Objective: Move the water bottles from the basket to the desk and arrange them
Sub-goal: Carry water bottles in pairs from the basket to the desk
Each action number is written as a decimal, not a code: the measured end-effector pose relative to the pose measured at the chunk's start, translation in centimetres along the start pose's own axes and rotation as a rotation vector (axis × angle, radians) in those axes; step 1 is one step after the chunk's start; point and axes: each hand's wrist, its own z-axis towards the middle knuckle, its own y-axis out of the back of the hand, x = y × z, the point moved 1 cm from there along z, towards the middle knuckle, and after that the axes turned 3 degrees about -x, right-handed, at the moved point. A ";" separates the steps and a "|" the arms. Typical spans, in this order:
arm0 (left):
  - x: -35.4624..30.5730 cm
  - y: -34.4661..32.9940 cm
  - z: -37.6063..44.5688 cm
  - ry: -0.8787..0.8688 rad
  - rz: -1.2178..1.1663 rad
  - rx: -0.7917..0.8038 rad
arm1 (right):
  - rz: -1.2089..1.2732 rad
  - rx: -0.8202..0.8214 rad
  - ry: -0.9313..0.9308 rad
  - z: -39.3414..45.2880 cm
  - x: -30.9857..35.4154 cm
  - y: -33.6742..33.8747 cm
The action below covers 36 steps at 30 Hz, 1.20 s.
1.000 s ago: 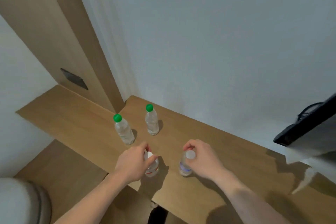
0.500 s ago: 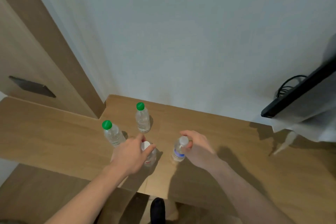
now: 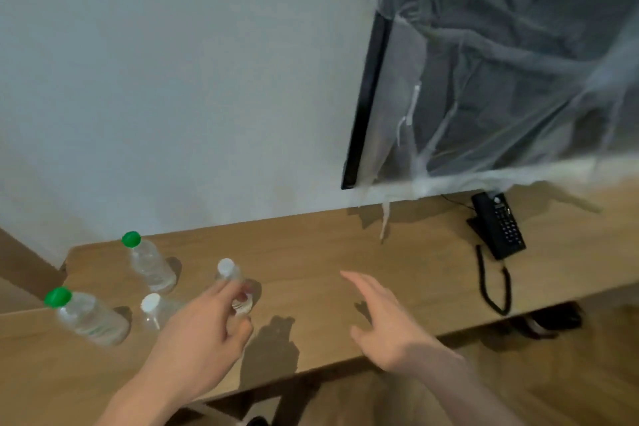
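Note:
Four clear water bottles stand on the wooden desk (image 3: 311, 252) at the left. Two have green caps, one at the back (image 3: 147, 261) and one at the near left (image 3: 83, 315). Two have white caps, one on the left (image 3: 155, 311) and one on the right (image 3: 230, 278). My left hand (image 3: 204, 332) hovers with loosely curled fingers between the white-capped pair; its fingertips overlap the right one's lower body, without a clear grip. Further right, my right hand (image 3: 383, 318) hangs above bare desk, fingers spread, holding nothing. The basket is out of view.
A black desk phone (image 3: 498, 228) with a coiled cord lies at the back right. Above it, a wall-mounted screen (image 3: 501, 62) is draped in thin plastic. The desk's front edge runs below my hands, with dark shoes (image 3: 546, 322) on the floor underneath.
Both hands have let go of the white-capped bottles, which now stand on the desk. My right hand has pulled away to the right, and the view has swung right.

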 end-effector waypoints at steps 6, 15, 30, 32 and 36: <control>-13.6 -6.1 0.9 -0.330 0.080 0.123 | -0.028 -0.245 -0.078 -11.9 -12.3 5.3; -33.9 -16.4 -3.2 -0.682 0.261 0.220 | -0.035 -0.409 -0.398 -27.7 -28.7 9.2; -61.8 -28.5 0.3 -1.067 0.251 0.427 | 0.054 -0.626 -0.696 -38.3 -46.1 19.3; -65.1 -30.0 2.1 -1.086 0.232 0.448 | 0.077 -0.642 -0.723 -37.5 -48.2 21.8; -70.5 -32.1 6.0 -1.073 0.204 0.501 | 0.057 -0.646 -0.757 -35.4 -51.6 26.8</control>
